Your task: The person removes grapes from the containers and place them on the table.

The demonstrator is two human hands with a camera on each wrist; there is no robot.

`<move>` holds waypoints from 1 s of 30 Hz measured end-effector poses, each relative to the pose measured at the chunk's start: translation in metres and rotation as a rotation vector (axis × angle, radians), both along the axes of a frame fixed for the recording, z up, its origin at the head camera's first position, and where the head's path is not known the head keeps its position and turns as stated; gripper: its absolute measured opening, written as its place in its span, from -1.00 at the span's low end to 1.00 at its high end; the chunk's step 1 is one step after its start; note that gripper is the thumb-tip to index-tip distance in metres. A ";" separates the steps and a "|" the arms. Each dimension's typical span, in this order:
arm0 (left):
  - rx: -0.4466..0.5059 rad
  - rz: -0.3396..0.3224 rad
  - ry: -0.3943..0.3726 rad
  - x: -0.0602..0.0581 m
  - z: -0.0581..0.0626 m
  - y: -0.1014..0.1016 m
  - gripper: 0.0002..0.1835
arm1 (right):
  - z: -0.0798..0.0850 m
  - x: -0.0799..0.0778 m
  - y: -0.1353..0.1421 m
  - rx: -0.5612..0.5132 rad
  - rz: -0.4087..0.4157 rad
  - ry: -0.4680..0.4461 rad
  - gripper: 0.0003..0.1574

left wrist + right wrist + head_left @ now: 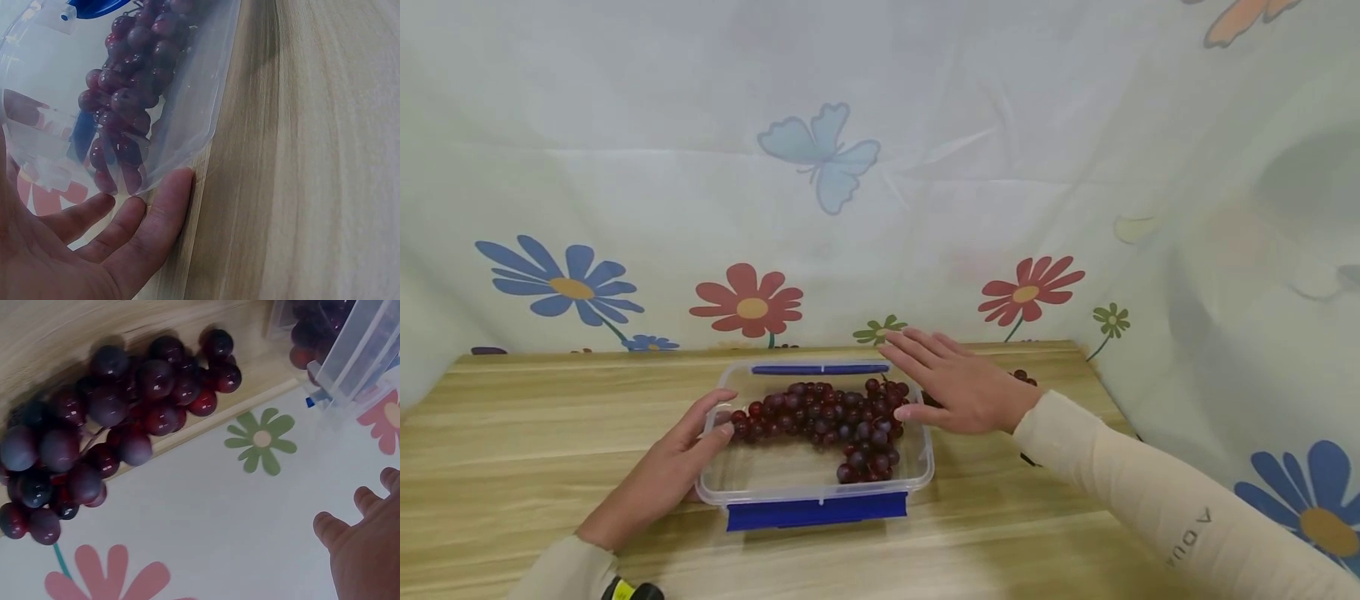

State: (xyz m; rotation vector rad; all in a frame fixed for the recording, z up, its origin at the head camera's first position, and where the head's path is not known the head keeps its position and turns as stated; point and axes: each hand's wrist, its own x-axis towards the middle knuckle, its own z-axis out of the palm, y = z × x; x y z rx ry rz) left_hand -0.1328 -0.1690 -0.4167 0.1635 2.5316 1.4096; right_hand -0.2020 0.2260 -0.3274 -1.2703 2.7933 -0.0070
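A clear plastic food container (816, 498) with blue clips front and back stands on the table, a bunch of dark red grapes (820, 412) inside it. At its left end, my left hand (673, 458) holds the wall, thumb and forefinger over the rim. In the left wrist view, other fingertips (181, 181) touch the outside of the clear wall. My right hand (962, 387) is over the container's right rim, palm down, fingers straight and holding nothing. A second bunch of grapes (144, 394) lies on the table, mostly hidden behind the right wrist in the head view.
The wooden table (550, 417) ends at a pale hanging cloth (925, 250) printed with flowers and a butterfly. More of this cloth rises along the right side. A dark band with a yellow patch (622, 590) is on the left wrist.
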 end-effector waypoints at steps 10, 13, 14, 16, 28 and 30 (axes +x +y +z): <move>0.006 -0.010 -0.010 0.002 0.000 0.001 -0.37 | 0.001 0.001 -0.018 0.030 0.065 0.004 0.05; 0.007 -0.004 -0.011 0.001 0.000 0.001 -0.37 | 0.000 0.001 -0.024 0.039 0.077 0.006 0.05; 0.008 -0.004 -0.012 0.001 0.000 0.000 -0.37 | 0.000 0.000 -0.026 0.043 0.082 0.006 0.05; 0.008 -0.002 -0.015 0.000 0.001 0.000 -0.36 | 0.000 0.000 -0.030 0.050 0.093 0.012 0.05; 0.017 -0.015 -0.014 0.002 0.000 0.001 -0.36 | 0.003 0.002 -0.053 0.103 0.148 0.031 0.03; 0.009 -0.006 -0.010 0.003 -0.001 -0.001 -0.36 | 0.003 0.002 -0.059 0.110 0.161 0.032 0.02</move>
